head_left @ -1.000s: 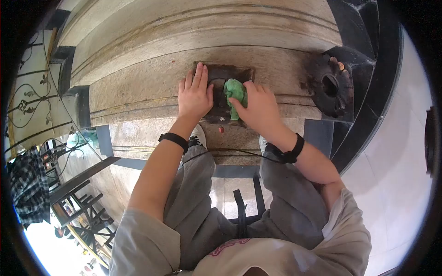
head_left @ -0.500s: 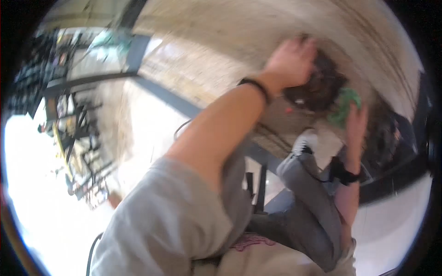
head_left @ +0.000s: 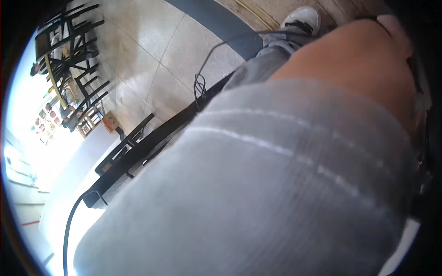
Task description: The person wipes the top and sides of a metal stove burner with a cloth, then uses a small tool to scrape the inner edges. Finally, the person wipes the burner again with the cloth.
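Observation:
My left arm fills much of the view, its grey sleeve large in the foreground and its forearm bent toward the upper right. Past a dark wristband, part of my left hand [head_left: 397, 34] shows at the upper right edge. Its fingers cannot be made out, nor whether it holds anything. My right hand is outside the picture. A white and black shoe [head_left: 304, 19] and a grey trouser leg [head_left: 258, 69] lie beyond the sleeve.
A thin black cable [head_left: 209, 51] loops near the dark frame bar [head_left: 216, 23]. Tiled floor [head_left: 152, 55] stretches at the upper left. Black chairs and tables [head_left: 76, 50] stand far left, with people among them. A dark beam [head_left: 170, 129] runs diagonally beside my arm.
The view has swung, and my left sleeve now looms much larger. My left hand is at the upper right edge. My right hand, the dark clump and the green item have left the view.

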Tool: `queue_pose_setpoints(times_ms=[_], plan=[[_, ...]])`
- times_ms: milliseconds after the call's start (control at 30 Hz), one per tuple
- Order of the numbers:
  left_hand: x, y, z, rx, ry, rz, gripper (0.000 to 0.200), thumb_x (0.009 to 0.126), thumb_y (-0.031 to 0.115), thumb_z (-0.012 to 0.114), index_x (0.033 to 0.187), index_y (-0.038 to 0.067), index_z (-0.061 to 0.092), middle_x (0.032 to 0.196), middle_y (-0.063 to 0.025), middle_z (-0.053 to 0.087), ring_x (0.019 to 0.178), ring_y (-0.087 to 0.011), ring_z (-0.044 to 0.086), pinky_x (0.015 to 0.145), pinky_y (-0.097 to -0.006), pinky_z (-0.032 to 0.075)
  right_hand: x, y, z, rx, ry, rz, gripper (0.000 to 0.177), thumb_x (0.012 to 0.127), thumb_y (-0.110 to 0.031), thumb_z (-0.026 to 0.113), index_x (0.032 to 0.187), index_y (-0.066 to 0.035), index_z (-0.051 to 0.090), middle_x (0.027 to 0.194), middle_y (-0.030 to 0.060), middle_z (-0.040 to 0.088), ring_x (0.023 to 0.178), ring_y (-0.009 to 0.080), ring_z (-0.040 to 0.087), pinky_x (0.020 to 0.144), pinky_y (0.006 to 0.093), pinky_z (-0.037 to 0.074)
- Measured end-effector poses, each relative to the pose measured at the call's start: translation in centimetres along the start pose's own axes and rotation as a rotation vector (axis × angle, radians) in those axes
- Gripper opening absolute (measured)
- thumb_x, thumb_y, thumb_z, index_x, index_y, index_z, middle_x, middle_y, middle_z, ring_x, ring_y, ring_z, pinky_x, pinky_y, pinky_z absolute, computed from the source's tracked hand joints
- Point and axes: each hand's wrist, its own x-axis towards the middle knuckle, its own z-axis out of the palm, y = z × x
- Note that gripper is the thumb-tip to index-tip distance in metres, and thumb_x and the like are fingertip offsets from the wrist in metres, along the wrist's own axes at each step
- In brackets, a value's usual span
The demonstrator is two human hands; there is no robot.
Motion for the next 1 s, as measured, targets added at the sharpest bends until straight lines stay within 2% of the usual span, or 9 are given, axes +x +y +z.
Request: queue_pose_setpoints(times_ms=[167,267,333,433,500,533,667,867,1000], plan=[[3.0,-1.7,4.8,-0.426,0.075,0.162,0.069,0.095,0.034,0.048,0.147,-0.012,0.043,0.153,-0.0287,0.044,0.143,-0.0399,0.042,0.118,-0.0468,0.030,-1.2,-2.1,-1.6,-0.049,-0.025,0.102,0.057,0.099,-0.042,0.054,0.138,0.000,0.056,0.128,0.0312,0.062,0.119,0.0451,0.062,0.098,0.0489,0.048],[4.0,-0.9,6.1,-0.273,0.218,0.117,0.063,0.093,0.029,0.049,0.143,-0.008,0.051,0.147,-0.0257,0.053,0.139,-0.0361,0.048,0.115,-0.0434,0.032,-0.6,-1.4,-0.9,0.027,-0.069,0.178,0.057,0.098,-0.041,0.055,0.136,0.001,0.057,0.125,0.0324,0.063,0.117,0.0465,0.062,0.097,0.0506,0.049],[3.9,-0.5,6.4,-0.254,0.172,0.126,0.063,0.093,0.029,0.048,0.144,-0.007,0.050,0.148,-0.0245,0.052,0.140,-0.0349,0.047,0.116,-0.0433,0.032,-1.7,0.6,-1.0,0.044,-0.095,0.205,0.057,0.097,-0.041,0.056,0.134,0.002,0.057,0.123,0.0333,0.063,0.115,0.0478,0.063,0.096,0.0519,0.049],[4.0,-1.0,5.1,-0.247,0.061,0.143,0.061,0.096,0.029,0.046,0.147,-0.003,0.048,0.152,-0.0204,0.050,0.143,-0.0322,0.044,0.116,-0.0423,0.032,-2.9,-2.4,-1.3,-0.077,0.066,0.010,0.056,0.096,-0.040,0.057,0.135,0.001,0.058,0.123,0.0321,0.064,0.114,0.0469,0.064,0.094,0.0519,0.049],[3.0,-1.1,5.2,-0.190,0.192,0.108,0.059,0.098,0.031,0.045,0.147,-0.003,0.048,0.151,-0.0183,0.051,0.142,-0.0300,0.044,0.116,-0.0417,0.033,-3.5,-4.0,-1.1,-0.047,0.152,0.041,0.052,0.096,-0.039,0.058,0.130,0.000,0.061,0.121,0.0302,0.066,0.113,0.0449,0.066,0.094,0.0514,0.050],[3.4,-1.3,4.1,-0.239,0.016,0.104,0.057,0.099,0.032,0.047,0.145,-0.002,0.051,0.149,-0.0173,0.053,0.138,-0.0286,0.048,0.114,-0.0410,0.035,-3.2,-3.5,-0.8,-0.009,0.157,-0.019,0.050,0.097,-0.039,0.058,0.128,-0.001,0.062,0.120,0.0295,0.067,0.112,0.0443,0.067,0.093,0.0510,0.052],[3.3,-1.1,3.8,-0.208,0.031,0.156,0.056,0.097,0.033,0.051,0.140,-0.003,0.055,0.146,-0.0174,0.055,0.134,-0.0293,0.050,0.110,-0.0406,0.037,-3.1,-5.4,-1.9,-0.061,-0.006,0.140,0.048,0.097,-0.039,0.057,0.125,-0.001,0.063,0.118,0.0304,0.067,0.110,0.0455,0.068,0.092,0.0513,0.053],[4.8,-2.1,5.4,-0.196,0.146,0.082,0.063,0.096,0.032,0.051,0.145,-0.007,0.049,0.148,-0.0204,0.053,0.132,-0.0311,0.052,0.112,-0.0415,0.035,-2.0,-4.6,-0.7,-0.083,0.289,-0.061,0.044,0.099,-0.036,0.056,0.124,-0.001,0.062,0.105,0.0293,0.069,0.096,0.0464,0.069,0.084,0.0512,0.054],[4.8,0.0,6.6,-0.279,0.206,0.041,0.065,0.096,0.035,0.051,0.147,-0.006,0.047,0.152,-0.0206,0.049,0.138,-0.0331,0.048,0.116,-0.0419,0.033,-2.8,-3.4,-0.8,-0.030,0.111,0.020,0.038,0.097,-0.026,0.062,0.127,-0.002,0.062,0.098,0.0283,0.069,0.089,0.0442,0.069,0.076,0.0508,0.053]])
